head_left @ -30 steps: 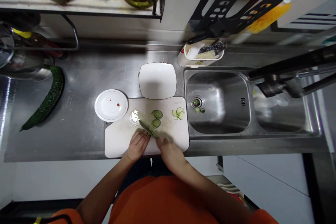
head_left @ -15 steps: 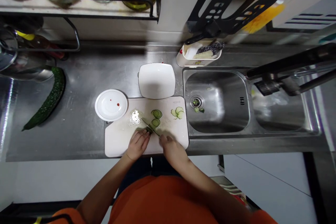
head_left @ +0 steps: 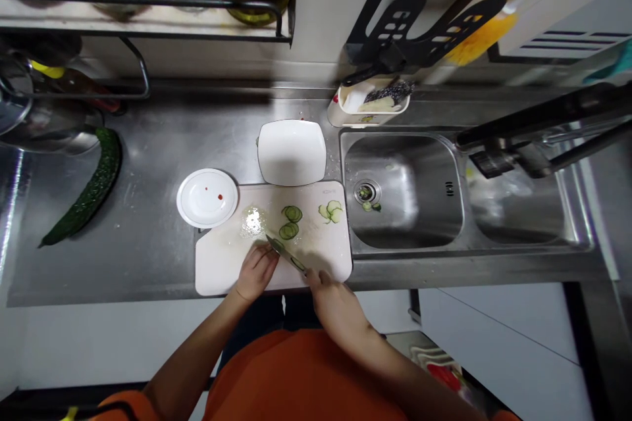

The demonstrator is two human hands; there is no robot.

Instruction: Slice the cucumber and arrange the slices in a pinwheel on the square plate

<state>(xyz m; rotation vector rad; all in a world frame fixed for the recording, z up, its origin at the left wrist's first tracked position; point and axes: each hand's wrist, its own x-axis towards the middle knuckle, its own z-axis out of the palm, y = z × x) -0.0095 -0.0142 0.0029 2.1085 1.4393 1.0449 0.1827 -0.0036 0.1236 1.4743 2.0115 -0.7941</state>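
My right hand (head_left: 336,302) is closed round the handle of a knife (head_left: 283,250), its blade slanting up and left over the white cutting board (head_left: 222,263). A cucumber slice (head_left: 297,264) shows against the blade near the handle. With bent fingers, my left hand (head_left: 257,271) holds a cucumber piece at the blade's tip; fingers and blade hide most of that piece. Cut cucumber slices (head_left: 289,231) lie in small overlapping piles just beyond the knife. More pale slices (head_left: 330,211) are fanned out at the board's right side.
Behind the board stand a white square dish (head_left: 292,151) and a round white plate (head_left: 200,200) with red bits. A whole cucumber (head_left: 89,194) lies at left. The steel sink (head_left: 405,191) is on the right, with a utensil holder (head_left: 368,108) behind.
The knife and my right hand have moved slightly down and right, and the blade now shows flatter with a slice against it. My left hand stays nearly in place; the view shifted a little.
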